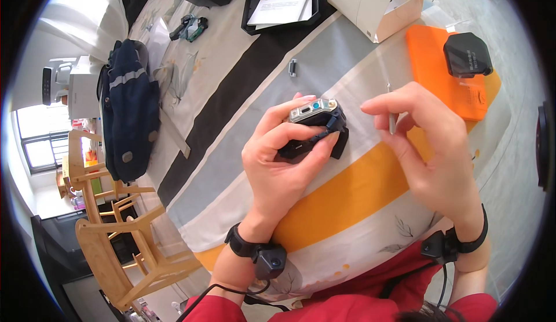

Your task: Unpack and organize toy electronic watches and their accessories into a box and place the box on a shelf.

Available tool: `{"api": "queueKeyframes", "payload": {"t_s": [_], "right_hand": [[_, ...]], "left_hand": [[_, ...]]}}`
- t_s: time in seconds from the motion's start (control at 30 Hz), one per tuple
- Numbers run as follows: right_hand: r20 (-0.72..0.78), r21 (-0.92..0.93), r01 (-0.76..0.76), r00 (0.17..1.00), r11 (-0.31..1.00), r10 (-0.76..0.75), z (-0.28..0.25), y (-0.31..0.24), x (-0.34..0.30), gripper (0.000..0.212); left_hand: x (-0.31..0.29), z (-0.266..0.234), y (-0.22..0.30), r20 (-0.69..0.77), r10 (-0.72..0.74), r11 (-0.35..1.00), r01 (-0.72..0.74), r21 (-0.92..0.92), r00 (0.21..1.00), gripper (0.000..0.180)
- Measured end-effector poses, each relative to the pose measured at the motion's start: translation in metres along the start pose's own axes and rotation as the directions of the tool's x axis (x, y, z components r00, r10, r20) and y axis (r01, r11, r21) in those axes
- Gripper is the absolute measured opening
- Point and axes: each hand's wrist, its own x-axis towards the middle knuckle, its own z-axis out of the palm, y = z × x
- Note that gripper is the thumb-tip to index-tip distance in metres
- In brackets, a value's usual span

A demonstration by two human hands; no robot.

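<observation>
The right hand [433, 133] pinches a slim silver metal rod [392, 125] that, if it slips, could scratch the boxy black-and-silver device [315, 109] grasped in the left hand [279, 159].

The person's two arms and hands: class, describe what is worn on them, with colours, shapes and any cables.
The left hand and right hand wear no gloves. Each wrist carries a black strap with a boxy black device bearing a round, lens-like spot. A thin black cable hangs from each device. Red fabric sleeves show at the lower edge.
</observation>
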Motion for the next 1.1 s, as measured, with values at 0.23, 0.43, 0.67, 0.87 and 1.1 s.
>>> {"api": "queueKeyframes", "payload": {"t_s": [0.23, 0.43, 0.67, 0.87, 1.1], "right_hand": [[0.046, 0.306, 0.036, 0.998, 0.951, -0.052, 0.004, -0.004, 0.019, 0.025], [-0.004, 0.204, 0.214, 0.976, 0.955, -0.218, 0.010, 0.007, 0.036, 0.023], [-0.067, 0.086, 0.328, 0.944, 0.941, -0.323, 0.019, 0.009, 0.039, 0.027], [-0.059, 0.149, 0.239, 0.971, 0.960, -0.232, 0.021, 0.010, 0.036, 0.026], [-0.068, 0.115, 0.337, 0.941, 0.935, -0.331, 0.024, 0.013, 0.037, 0.024]], "left_hand": [[0.001, 0.003, 0.004, 0.011, -0.057, 0.998, 0.057, -0.011, 0.998, 0.013], [0.002, 0.001, 0.004, 0.026, -0.026, 1.000, 0.025, 0.016, 0.999, 0.014], [0.001, 0.000, 0.003, 0.040, -0.002, 0.999, 0.000, 0.050, 0.999, 0.017], [0.002, 0.001, 0.003, 0.057, 0.011, 0.999, -0.013, 0.051, 0.998, 0.018], [0.003, 0.000, 0.003, 0.052, 0.013, 0.999, -0.015, 0.044, 0.999, 0.018]]}}
